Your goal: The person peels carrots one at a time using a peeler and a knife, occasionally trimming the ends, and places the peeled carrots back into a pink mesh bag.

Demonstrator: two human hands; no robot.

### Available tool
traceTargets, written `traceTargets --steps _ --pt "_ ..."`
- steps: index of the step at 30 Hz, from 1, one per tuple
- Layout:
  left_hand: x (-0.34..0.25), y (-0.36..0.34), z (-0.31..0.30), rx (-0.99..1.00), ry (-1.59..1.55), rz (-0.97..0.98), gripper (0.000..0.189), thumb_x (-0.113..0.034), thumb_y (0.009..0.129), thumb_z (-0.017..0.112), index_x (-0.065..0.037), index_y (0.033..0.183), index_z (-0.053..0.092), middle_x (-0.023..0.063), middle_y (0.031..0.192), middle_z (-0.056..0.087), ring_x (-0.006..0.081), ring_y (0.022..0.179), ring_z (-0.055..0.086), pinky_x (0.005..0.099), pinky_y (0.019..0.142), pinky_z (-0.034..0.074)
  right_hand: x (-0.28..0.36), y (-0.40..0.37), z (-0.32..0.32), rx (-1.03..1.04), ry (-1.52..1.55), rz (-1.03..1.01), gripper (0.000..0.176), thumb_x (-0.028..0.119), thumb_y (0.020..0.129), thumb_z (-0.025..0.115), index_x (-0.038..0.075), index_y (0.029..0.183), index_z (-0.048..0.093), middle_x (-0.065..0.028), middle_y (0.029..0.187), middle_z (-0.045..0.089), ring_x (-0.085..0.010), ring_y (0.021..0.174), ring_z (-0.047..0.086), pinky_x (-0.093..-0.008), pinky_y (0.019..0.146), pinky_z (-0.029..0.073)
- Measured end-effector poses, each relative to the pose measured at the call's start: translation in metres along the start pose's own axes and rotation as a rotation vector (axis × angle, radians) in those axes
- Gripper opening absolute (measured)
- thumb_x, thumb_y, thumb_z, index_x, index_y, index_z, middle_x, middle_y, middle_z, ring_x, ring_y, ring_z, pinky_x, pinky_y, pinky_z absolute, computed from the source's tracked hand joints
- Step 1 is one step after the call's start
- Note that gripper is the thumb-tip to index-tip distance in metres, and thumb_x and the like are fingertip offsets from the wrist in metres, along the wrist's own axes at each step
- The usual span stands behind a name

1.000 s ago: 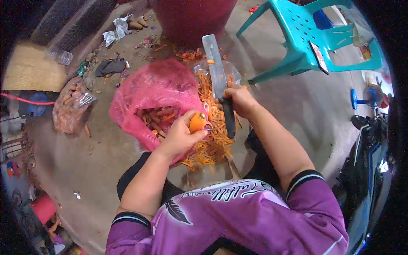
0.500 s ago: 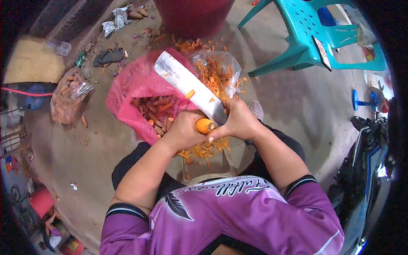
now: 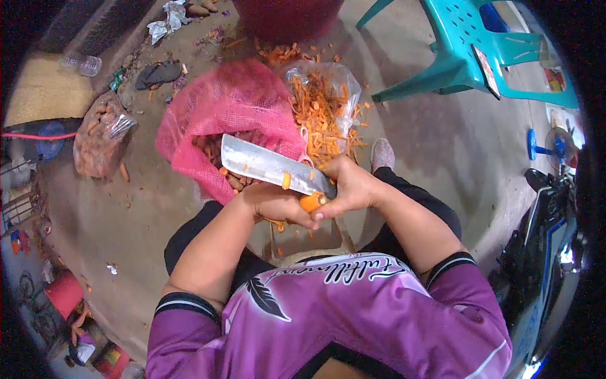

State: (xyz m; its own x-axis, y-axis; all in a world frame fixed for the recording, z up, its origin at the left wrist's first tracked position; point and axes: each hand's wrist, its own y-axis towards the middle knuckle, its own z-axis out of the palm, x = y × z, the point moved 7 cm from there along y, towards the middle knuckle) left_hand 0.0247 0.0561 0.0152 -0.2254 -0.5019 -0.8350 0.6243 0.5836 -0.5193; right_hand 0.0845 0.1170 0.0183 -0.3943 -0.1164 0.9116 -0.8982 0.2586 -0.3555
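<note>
- From the head camera, a seated person's left hand (image 3: 278,203) closes around an orange carrot (image 3: 312,201), only its stem end showing beyond the fingers, turned toward the other hand.
- The right hand (image 3: 350,183) is wrapped around the grip end of a broad knife (image 3: 265,165), most of its dark handle hidden in the fist; the thumb reaches across to the carrot's end, apparently to steady it.
- The blade slants out over the left hand, its far end above the sack's mouth, orange slivers (image 3: 286,181) clinging to its face. Held this way, it seems to keep its broad side close along the carrot; which way the edge faces is hard to tell.
- Both forearms angle inward from bent elbows, the hands meeting in front of the body between parted knees, a pose that likely lends control at close quarters.
- Beyond the left hand, a pink mesh sack (image 3: 224,104) gapes open with more carrots (image 3: 235,182) inside, seemingly set for an easy reach.
- Past the knife handle, orange cuttings (image 3: 315,120) lie heaped on and around clear plastic (image 3: 353,95), near enough to catch pieces; a teal chair (image 3: 451,69) stands farther off, beyond the right hand.
</note>
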Motion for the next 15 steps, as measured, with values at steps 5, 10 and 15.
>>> traceTargets --steps 5,10,15 --pt "0.007 0.009 0.014 0.109 -0.242 0.224 0.02 -0.01 0.059 0.069 -0.005 0.066 0.051 0.0014 0.05 0.047 0.0092 0.037 0.042 0.0229 0.034 0.031 -0.003 -0.006 0.011 -0.044 0.01 -0.107 0.053 0.047 0.054 0.069 -0.002 0.07 0.058 -0.0133 0.057 0.054 -0.0216 0.05 0.051 -0.0331 0.047 0.039" --pt "0.046 0.023 0.003 -0.099 -0.397 -0.091 0.028 -0.009 0.061 0.068 -0.005 0.086 0.055 0.0019 0.08 0.056 0.0096 0.066 0.052 0.0233 0.052 0.042 -0.019 -0.007 -0.005 -0.175 -0.16 0.086 0.055 0.051 0.058 0.065 -0.003 0.066 0.057 -0.0168 0.057 0.054 -0.0262 0.053 0.055 -0.0358 0.052 0.042" --pt "0.034 0.026 -0.021 -0.503 -0.038 -0.186 0.028 -0.011 0.072 0.058 -0.003 0.099 0.056 0.0032 0.092 0.058 0.0117 0.078 0.052 0.0278 0.067 0.042 -0.035 -0.012 -0.007 -0.262 -0.242 0.262 0.059 0.054 0.063 0.062 -0.004 0.071 0.06 -0.0198 0.06 0.056 -0.0317 0.059 0.057 -0.0382 0.057 0.045"
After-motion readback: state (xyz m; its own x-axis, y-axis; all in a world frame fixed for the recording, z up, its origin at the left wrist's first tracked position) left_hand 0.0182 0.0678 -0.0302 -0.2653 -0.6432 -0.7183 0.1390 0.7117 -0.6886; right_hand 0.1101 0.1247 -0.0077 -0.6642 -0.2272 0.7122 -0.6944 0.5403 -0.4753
